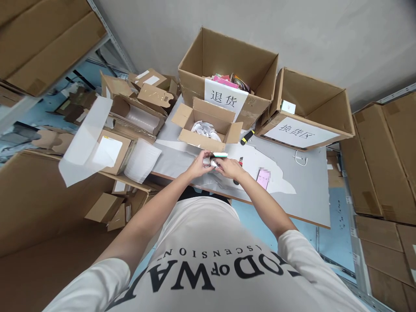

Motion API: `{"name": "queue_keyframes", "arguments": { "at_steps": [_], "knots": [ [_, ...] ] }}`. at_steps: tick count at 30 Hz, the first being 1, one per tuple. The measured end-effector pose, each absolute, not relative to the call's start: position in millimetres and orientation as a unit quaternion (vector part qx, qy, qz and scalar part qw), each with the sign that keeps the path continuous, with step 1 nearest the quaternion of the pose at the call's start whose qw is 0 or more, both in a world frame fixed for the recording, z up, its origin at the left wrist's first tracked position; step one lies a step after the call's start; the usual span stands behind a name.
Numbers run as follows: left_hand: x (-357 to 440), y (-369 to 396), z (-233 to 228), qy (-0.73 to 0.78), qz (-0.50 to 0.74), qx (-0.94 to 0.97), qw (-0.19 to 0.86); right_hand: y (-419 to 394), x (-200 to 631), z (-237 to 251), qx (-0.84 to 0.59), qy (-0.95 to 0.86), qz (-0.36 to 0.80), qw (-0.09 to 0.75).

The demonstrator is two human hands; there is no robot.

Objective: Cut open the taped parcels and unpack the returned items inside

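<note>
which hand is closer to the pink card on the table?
Right. The right hand sits just left of the pink card, both hands gripping a small white item. The left hand is farther left, beyond the right hand.

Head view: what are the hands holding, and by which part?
Both hands, left and right, grip a small white object from opposite sides; what it is and the exact hold cannot be told.

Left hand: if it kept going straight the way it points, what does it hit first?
Probably the small white item it already grips with the right hand; past the left hand, likely the small open carton. Depth unclear.
</note>
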State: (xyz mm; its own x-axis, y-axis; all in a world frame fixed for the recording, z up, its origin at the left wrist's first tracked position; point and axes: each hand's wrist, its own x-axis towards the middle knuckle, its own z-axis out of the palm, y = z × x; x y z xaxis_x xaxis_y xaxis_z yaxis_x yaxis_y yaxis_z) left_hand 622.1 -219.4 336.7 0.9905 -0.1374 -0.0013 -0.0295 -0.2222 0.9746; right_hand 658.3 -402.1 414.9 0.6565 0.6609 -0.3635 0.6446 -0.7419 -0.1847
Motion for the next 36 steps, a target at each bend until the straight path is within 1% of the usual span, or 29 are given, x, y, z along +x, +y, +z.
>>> {"name": "queue_keyframes", "arguments": {
  "at_steps": [3,8,12,18,20,26,32,36],
  "knots": [
    [623.7,-219.9,335.1,-0.048,-0.049,0.771,0.633,-407.2,661.9,410.2,-0.909,-0.355,0.215,0.033],
    [623.9,-220.7,332.0,-0.044,-0.046,0.760,0.647,-420.7,669.3,405.7,-0.890,-0.388,0.226,0.083],
    [622.8,-221.0,331.5,-0.038,-0.044,0.756,0.652,-433.3,673.7,406.3,-0.865,-0.425,0.226,0.140],
    [620.8,-222.1,329.3,-0.032,-0.044,0.748,0.661,-446.8,679.9,409.6,-0.832,-0.450,0.211,0.248],
    [620.3,-222.4,328.8,-0.029,-0.042,0.749,0.660,-446.8,680.4,407.1,-0.832,-0.440,0.204,0.268],
    [620.9,-222.2,330.3,-0.026,-0.040,0.752,0.657,-440.7,677.5,396.8,-0.866,-0.390,0.179,0.256],
    [621.5,-223.4,329.5,-0.022,-0.046,0.752,0.657,-429.9,674.5,399.5,-0.903,-0.349,0.177,0.178],
    [621.5,-220.4,326.9,-0.020,-0.051,0.748,0.661,-421.7,673.2,400.7,-0.908,-0.335,0.192,0.162]
  ]
}}
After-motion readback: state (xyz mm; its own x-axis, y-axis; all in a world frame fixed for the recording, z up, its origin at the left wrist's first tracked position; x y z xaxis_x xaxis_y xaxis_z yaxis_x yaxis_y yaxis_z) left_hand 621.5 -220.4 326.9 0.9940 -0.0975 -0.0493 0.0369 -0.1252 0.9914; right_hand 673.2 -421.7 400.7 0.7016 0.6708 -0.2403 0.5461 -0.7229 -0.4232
